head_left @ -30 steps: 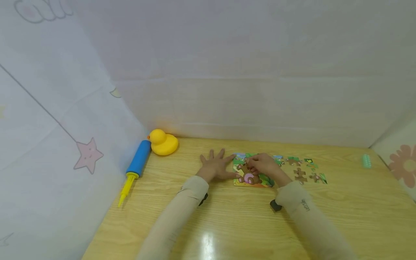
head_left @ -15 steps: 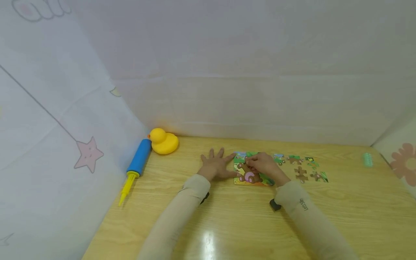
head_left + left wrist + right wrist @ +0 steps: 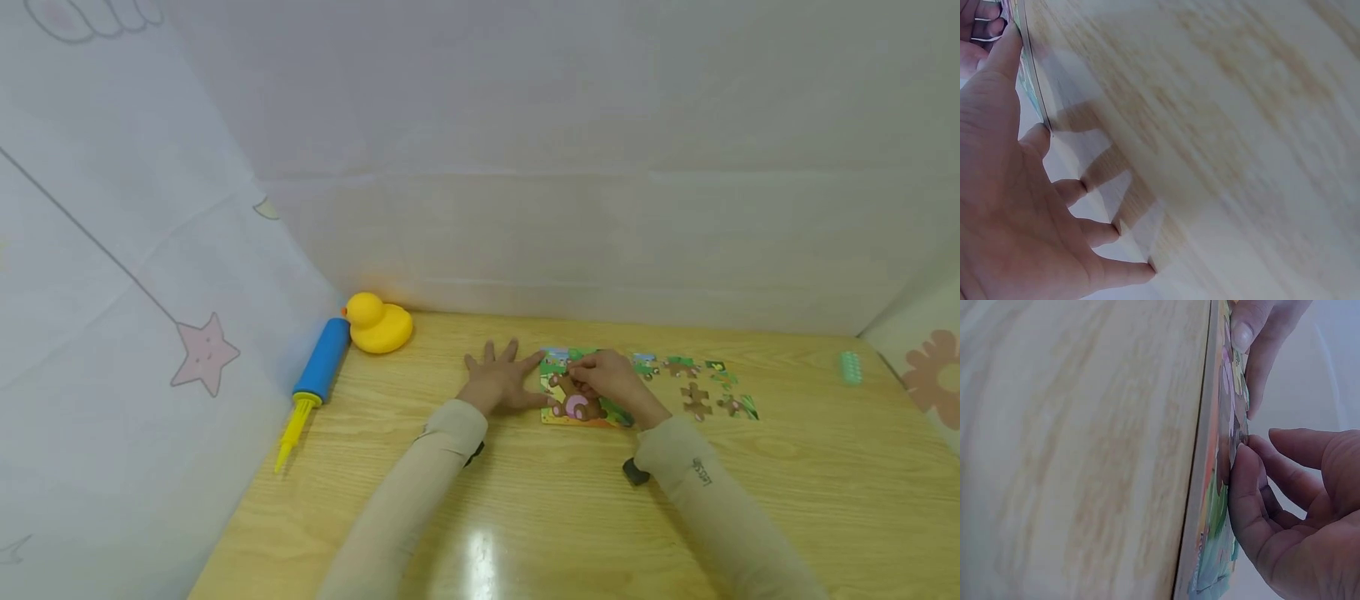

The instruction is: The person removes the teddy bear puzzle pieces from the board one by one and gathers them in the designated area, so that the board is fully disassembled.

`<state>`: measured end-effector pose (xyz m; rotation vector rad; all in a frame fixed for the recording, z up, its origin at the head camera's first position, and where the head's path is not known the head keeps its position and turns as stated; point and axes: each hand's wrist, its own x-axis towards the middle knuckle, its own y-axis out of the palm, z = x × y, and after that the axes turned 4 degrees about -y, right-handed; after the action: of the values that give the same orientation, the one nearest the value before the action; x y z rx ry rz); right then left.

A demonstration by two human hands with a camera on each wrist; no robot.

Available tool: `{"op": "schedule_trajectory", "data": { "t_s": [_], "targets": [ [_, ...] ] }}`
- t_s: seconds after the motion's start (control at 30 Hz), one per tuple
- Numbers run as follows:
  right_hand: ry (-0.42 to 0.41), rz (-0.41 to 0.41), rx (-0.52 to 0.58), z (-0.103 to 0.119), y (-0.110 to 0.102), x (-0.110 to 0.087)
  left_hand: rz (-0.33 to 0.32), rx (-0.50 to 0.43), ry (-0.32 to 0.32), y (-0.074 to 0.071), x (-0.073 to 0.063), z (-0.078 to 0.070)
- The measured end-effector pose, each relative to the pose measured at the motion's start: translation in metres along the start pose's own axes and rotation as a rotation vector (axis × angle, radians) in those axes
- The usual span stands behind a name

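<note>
A jigsaw puzzle (image 3: pixel 575 411) with a brown bear picture lies flat on the wooden table. My left hand (image 3: pixel 495 385) spreads its fingers at the puzzle's left side; its thumb (image 3: pixel 1007 53) rests on the puzzle's edge, and the other fingertips touch the table. Over the upper middle of the picture, my right hand (image 3: pixel 611 377) has thumb and forefinger pinched together on a puzzle piece (image 3: pixel 1242 432) at the puzzle's surface. Most of that piece is hidden by the fingers. The right hand also covers part of the puzzle's right side.
Several loose puzzle pieces (image 3: pixel 696 402) lie to the right of the puzzle. A yellow rubber duck (image 3: pixel 380 325) and a blue and yellow hand pump (image 3: pixel 322 360) are at the back left. A small green object (image 3: pixel 851 367) lies far right. White printed cloth (image 3: pixel 525 233) stands behind.
</note>
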<state>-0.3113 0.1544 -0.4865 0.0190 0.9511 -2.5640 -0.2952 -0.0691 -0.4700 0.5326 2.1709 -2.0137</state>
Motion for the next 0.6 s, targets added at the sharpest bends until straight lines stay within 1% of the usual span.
{"op": "schedule_trajectory", "data": {
  "t_s": [0.1, 0.33, 0.5, 0.6],
  "targets": [
    [0.020, -0.004, 0.047, -0.0002, 0.0005, -0.0008, 0.001, 0.004, 0.001, 0.0007, 0.0004, 0.0004],
    [-0.005, -0.023, 0.084, -0.0010, 0.0019, -0.0020, -0.005, 0.015, 0.004, 0.0027, 0.0028, 0.0024],
    [0.015, -0.037, 0.136, -0.0011, 0.0012, -0.0030, -0.003, 0.027, -0.002, 0.0005, 0.0022, 0.0012],
    [0.019, -0.030, 0.155, -0.0012, 0.0003, -0.0040, -0.002, 0.031, -0.003, 0.0005, 0.0020, 0.0008]
  ]
}}
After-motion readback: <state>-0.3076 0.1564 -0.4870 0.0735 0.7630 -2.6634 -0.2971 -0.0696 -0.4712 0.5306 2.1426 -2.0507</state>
